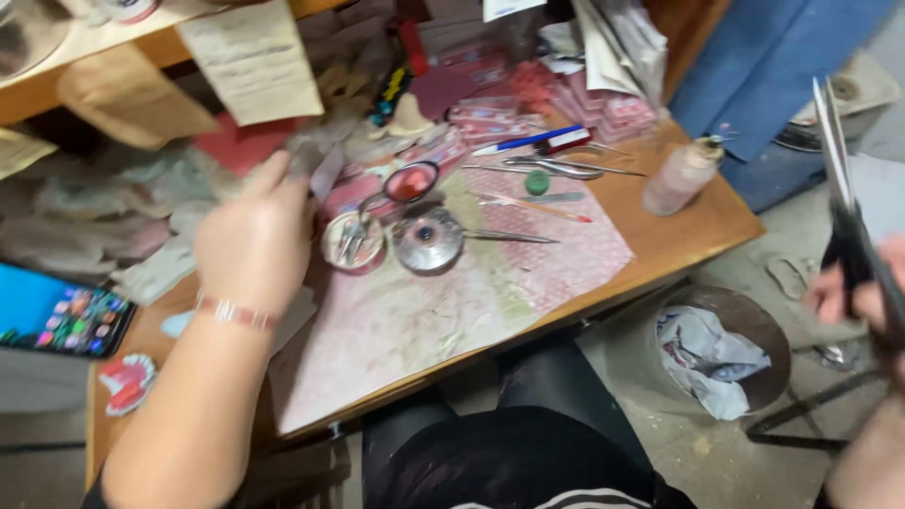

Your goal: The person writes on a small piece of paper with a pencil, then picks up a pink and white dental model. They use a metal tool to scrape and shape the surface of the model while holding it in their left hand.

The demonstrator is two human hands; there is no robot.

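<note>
Black-clad knees fill the bottom of the head view, tucked under the edge of a wooden workbench. At the far right the right hand grips black-handled scissors, blades together and pointing up, held off the bench above the floor. Keeping those tips away from the body while the other arm stretches would be the safe way to hold them. Across the bench, the left hand, fingers loosely curled, reaches into a heap of pale and red paper scraps; whether it pinches a piece I cannot tell. Just beside it stand a small metal bowl and a round lid on a pink patterned sheet. A lit phone lies at the left edge, and a bin sits below.
</note>
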